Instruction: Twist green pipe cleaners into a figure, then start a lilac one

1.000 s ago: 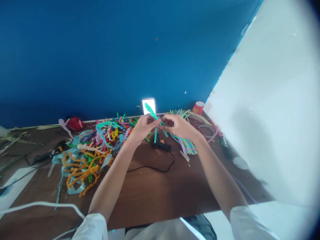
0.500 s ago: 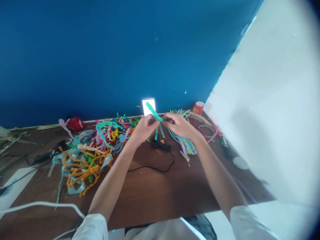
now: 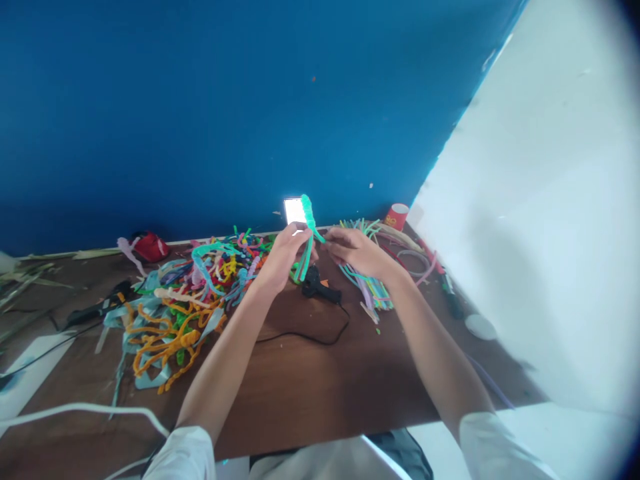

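A mint-green pipe cleaner, its upper part a thick coiled length, stands nearly upright between my hands, above the table. My left hand pinches it just below the coil. From there two thin stems hang down past the left fingers, and another one sticks out to the right. At that stem's end are the fingertips of my right hand, thumb and forefinger close together around the tip. Behind the coil a lit phone screen leans against the blue wall.
A black glue gun with a cord lies below my hands. Left is a heap of coloured pipe cleaners; right, a bundle of straight pastel ones. A red cup stands at the back right, and a white cable crosses the front left.
The coiled top has swung from leaning left to nearly upright, slightly right. The hanging stems have shifted left. My right fingers have loosened a little; both arms stay in place.
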The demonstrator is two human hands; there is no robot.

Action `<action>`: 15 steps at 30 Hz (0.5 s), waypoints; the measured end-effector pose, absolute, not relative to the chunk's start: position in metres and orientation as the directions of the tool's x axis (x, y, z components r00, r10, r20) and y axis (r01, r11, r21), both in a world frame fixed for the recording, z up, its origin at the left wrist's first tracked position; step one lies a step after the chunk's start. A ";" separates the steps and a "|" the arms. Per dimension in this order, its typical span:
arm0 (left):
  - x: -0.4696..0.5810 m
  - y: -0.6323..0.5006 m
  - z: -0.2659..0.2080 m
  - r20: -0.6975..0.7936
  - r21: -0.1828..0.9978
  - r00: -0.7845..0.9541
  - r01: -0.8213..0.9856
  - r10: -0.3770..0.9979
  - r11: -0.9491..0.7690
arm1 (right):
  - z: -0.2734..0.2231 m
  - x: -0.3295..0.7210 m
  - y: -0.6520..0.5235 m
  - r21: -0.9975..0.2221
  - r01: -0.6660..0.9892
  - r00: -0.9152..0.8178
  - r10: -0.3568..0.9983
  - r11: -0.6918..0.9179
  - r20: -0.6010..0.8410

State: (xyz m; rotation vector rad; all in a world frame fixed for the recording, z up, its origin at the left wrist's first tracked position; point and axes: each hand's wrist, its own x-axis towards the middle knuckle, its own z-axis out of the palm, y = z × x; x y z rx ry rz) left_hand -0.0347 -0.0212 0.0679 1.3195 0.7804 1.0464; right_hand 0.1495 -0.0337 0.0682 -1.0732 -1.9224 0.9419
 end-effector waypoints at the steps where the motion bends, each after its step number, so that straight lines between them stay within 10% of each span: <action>1: -0.035 -0.022 0.068 0.103 0.985 0.373 -0.166 0.922 -0.043 | 0.069 0.150 -0.034 -0.860 0.352 -0.393 0.892 0.370 0.223; 15: -0.034 -0.017 0.061 0.058 0.981 0.331 -0.192 0.942 0.007 | 0.072 0.150 -0.039 -0.874 0.332 -0.502 0.851 0.354 0.154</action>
